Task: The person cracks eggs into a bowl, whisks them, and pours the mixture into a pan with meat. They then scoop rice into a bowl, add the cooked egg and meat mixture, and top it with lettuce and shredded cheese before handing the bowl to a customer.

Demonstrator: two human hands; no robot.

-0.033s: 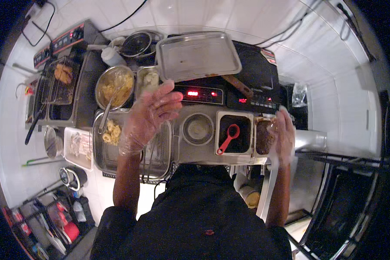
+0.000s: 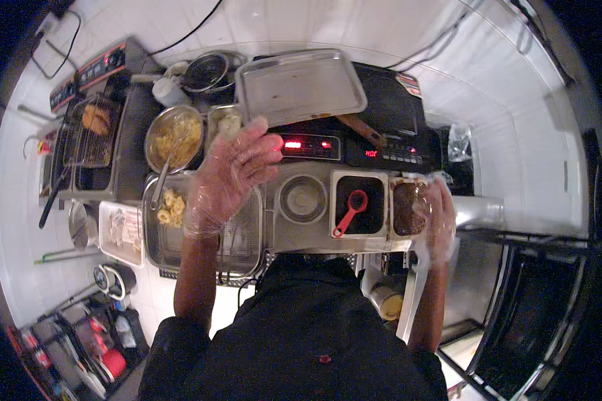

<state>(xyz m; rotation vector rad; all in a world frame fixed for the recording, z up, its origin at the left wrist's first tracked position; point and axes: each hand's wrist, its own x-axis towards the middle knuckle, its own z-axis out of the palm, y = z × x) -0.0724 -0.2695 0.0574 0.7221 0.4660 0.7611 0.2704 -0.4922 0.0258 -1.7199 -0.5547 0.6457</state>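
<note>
Both my hands wear clear plastic gloves. My left hand (image 2: 229,177) is raised above a steel tray with a wire rack (image 2: 244,247), fingers apart and holding nothing. Pale battered pieces (image 2: 172,207) lie on that tray, left of the hand. Beyond it are a steel bowl of yellowish batter (image 2: 155,160) with a spoon (image 2: 164,177) and a small steel pan of pale food (image 2: 229,124). My right hand (image 2: 439,217) is up at the right of a container of brown crumbly food (image 2: 407,207), fingers stretched out with nothing visible in them. A red scoop (image 2: 352,212) lies in a dark-filled container (image 2: 371,190).
A flat steel tray (image 2: 301,83) rests on the black appliance (image 2: 391,113) at the back. A round steel bowl (image 2: 303,199) sits mid-counter. At left, a fryer basket (image 2: 90,144) holds browned food (image 2: 96,119); a white tub of pale strips (image 2: 124,230) stands nearer. Black racks (image 2: 522,321) occupy the right.
The view has shifted slightly, so the counter things sit a little further left. Both hands stay nearly in place, still with fingers extended.
</note>
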